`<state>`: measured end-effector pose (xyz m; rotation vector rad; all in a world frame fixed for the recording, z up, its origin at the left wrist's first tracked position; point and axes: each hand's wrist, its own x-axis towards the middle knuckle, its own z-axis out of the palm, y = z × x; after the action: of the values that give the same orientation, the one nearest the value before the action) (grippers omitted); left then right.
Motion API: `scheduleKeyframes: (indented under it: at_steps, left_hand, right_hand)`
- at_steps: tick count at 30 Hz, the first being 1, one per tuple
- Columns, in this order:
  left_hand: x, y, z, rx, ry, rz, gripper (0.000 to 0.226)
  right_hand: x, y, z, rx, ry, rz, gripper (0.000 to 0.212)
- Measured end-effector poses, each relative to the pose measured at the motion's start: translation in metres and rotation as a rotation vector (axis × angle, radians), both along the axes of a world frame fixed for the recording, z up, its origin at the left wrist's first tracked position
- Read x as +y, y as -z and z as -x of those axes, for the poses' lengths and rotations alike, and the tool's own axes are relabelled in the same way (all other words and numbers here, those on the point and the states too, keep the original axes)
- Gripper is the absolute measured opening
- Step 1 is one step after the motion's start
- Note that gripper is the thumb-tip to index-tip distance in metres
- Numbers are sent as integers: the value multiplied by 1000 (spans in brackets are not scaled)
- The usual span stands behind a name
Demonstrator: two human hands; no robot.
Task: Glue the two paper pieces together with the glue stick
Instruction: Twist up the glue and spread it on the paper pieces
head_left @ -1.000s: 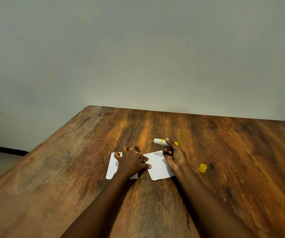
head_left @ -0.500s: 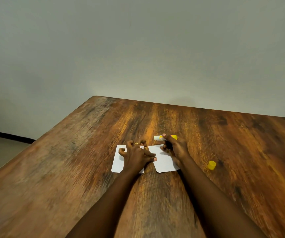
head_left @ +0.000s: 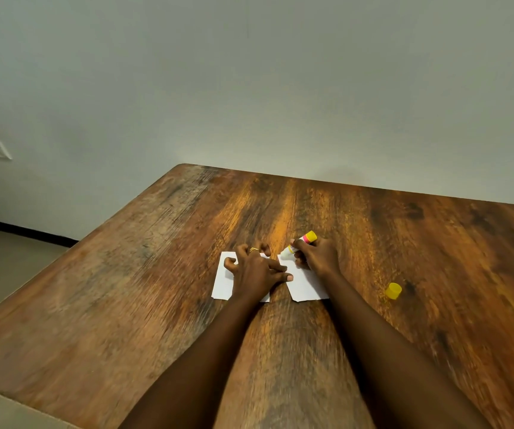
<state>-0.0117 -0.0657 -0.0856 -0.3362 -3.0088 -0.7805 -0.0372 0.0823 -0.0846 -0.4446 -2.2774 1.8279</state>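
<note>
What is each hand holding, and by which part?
Right hand grips the white-and-yellow glue stick around its barrel; left hand holds nothing, pressing the left white paper piece.

A single view, and it's from the person's head: the wide-angle camera looks forward and down across the brown wood-grain table (head_left: 156, 305). The left hand (head_left: 255, 270) and right hand (head_left: 319, 257) reach out from the near side and sit centre, close enough to show the pink band on the white-and-yellow glue stick (head_left: 308, 237). Beyond the far edge, the plain grey-green wall (head_left: 249, 88) fills the upper half.
</note>
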Motion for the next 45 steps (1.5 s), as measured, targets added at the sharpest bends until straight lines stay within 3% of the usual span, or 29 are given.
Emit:
scheduleKeyframes:
  at_steps: [9, 20, 26, 30, 35, 45]
  left_hand:
    - [0, -4, 0, -48, 0, 11, 36]
    - [1, -10, 19, -261, 86, 108, 30]
    - [3, -18, 24, -387, 197, 207, 38]
    - [5, -31, 20, -471, 266, 392, 52]
    - [6, -34, 16, -421, 330, 488, 48]
    - [6, -17, 16, -284, 218, 466, 44]
  right_hand:
    - [-5, -6, -2, 9, -10, -85, 24]
    - [-6, -7, -3, 5, 15, -73, 22]
    - [-6, -9, -5, 9, 28, -77, 23]
    - [-7, -9, -6, 6, 40, -61, 23]
    - [-7, -10, -5, -4, 46, -52, 23]
    - [-8, -8, -1, -18, 20, -153, 20]
